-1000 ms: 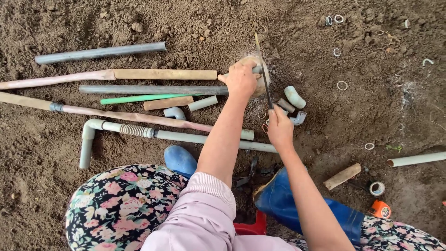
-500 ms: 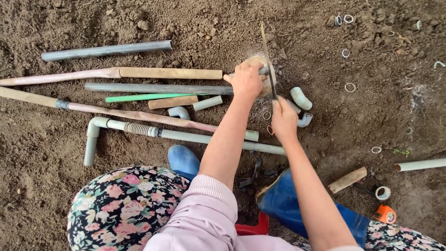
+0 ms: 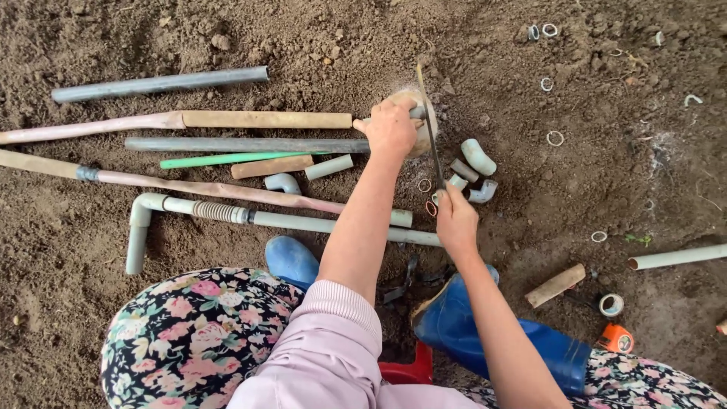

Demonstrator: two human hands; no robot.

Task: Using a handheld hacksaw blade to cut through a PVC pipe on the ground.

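Single head view, steep downward, close over soil (image 3: 151,45)

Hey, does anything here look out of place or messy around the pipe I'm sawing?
Mostly scatter. Thin cut pipe rings lie strewn over the soil to the right, and loose elbow fittings sit right beside the saw blade. The left hand steadies the grey pipe; the right hand holds the blade. Nothing looks broken.

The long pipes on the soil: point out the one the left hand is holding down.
The dark grey pipe, running under the left hand just above the thin green pipe. The other grey pipe lies untouched.
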